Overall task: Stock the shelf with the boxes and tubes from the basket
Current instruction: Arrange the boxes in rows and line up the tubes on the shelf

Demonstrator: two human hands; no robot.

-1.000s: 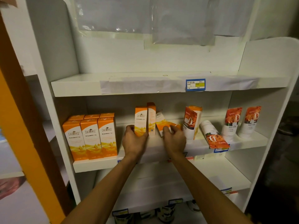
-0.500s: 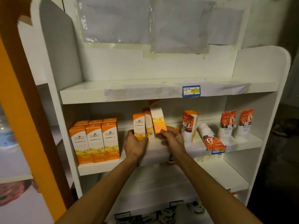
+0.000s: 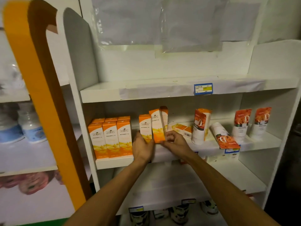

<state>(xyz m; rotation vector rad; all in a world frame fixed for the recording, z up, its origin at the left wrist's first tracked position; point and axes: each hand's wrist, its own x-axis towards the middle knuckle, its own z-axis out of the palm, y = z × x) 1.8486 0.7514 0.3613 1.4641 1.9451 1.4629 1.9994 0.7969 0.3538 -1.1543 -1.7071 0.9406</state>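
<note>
On the middle shelf, my right hand grips the bottom of an orange-and-white box, held almost upright and just off the shelf. My left hand grips the upright orange box beside it on the left. Another orange box stands behind them. One more orange box lies flat to the right. A block of several orange boxes stands at the shelf's left end. No basket is in view.
A red-and-white box leans mid-shelf, a tube lies beside it, and two tubes stand at the right. The top shelf carries a blue price tag. Bottles sit in the neighbouring unit left; jars below.
My right hand lifted a box that lay flat and turned it upright, bringing it next to the box in my left hand. The view shifted so the shelf now sits further right.
</note>
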